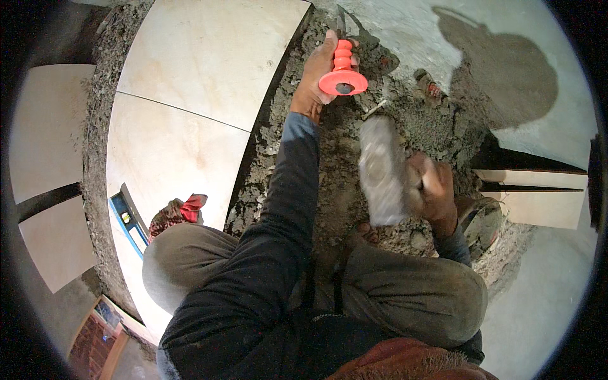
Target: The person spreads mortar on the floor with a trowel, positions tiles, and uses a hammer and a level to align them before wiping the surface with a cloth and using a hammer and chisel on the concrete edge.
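My left hand (312, 79) grips a chisel by its orange handle (343, 78) with a round guard, its dark steel shaft pointing up into the rough mortar (371, 61) beside the wall. My right hand (429, 183) is closed on a heavy hammer, whose motion-blurred grey head (380, 168) is over the broken mortar bed below the chisel. A short pale piece (375, 108) lies just below the guard.
Large beige tiles (183, 50) cover the floor at left, with a blue level (126, 221) and red cloth (190, 209) on them. More tiles (50, 139) lie farther left, others (538, 208) at right. The pale wall (411, 25) rises at upper right; my knees flank the bed.
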`<action>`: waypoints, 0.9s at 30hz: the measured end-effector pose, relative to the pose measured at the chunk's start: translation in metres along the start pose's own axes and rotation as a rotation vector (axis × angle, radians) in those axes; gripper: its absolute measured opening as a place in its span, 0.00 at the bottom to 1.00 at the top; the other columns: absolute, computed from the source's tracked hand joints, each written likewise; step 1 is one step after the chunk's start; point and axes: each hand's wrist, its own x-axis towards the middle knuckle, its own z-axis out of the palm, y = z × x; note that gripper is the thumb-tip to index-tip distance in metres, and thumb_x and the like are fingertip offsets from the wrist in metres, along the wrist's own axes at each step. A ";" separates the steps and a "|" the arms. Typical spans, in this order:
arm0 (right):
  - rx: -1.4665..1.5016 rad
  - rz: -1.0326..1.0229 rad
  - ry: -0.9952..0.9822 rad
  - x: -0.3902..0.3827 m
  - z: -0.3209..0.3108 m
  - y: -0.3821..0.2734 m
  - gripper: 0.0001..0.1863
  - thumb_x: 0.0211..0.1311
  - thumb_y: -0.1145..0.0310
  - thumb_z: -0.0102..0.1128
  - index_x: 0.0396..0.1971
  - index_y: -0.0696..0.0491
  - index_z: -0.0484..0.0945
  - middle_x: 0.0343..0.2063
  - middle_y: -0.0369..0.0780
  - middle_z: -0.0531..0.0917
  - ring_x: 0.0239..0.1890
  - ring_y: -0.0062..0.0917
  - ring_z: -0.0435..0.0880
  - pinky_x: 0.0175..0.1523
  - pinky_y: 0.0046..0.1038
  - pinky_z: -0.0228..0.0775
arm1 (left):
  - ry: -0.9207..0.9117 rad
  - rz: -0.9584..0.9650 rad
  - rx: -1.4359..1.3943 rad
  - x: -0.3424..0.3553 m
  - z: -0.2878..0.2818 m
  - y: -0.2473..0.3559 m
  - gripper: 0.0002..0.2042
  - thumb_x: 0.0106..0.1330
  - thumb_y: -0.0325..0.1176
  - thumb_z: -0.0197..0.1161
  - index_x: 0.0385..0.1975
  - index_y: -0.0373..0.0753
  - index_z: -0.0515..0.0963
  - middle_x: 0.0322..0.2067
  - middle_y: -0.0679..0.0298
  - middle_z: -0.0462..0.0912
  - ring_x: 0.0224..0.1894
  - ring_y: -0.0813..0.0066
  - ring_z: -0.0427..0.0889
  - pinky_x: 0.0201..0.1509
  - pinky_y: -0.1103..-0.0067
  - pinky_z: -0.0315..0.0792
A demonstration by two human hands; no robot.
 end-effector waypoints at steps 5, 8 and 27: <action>-0.157 -0.401 0.052 0.025 0.002 -0.022 0.11 0.53 0.59 0.63 0.37 0.40 0.77 0.35 0.39 0.80 0.31 0.31 0.82 0.32 0.35 0.73 | -0.100 -0.041 -0.140 -0.003 -0.004 0.014 0.27 0.69 0.56 0.56 0.44 0.31 0.74 0.27 0.67 0.71 0.30 0.76 0.74 0.30 0.80 0.73; -0.896 -0.416 0.048 0.037 0.021 0.012 0.10 0.53 0.59 0.63 0.35 0.39 0.75 0.30 0.36 0.78 0.25 0.29 0.79 0.26 0.34 0.73 | -0.116 -0.058 -0.203 0.006 0.004 0.008 0.27 0.69 0.55 0.55 0.45 0.30 0.74 0.27 0.67 0.72 0.30 0.76 0.74 0.31 0.79 0.74; 0.027 0.161 -0.092 0.070 0.013 0.004 0.24 0.54 0.48 0.67 0.31 0.56 0.72 0.22 0.48 0.79 0.27 0.44 0.82 0.29 0.43 0.72 | 0.144 0.135 0.030 0.027 0.007 0.019 0.20 0.74 0.51 0.49 0.41 0.37 0.76 0.25 0.65 0.76 0.24 0.72 0.76 0.30 0.74 0.76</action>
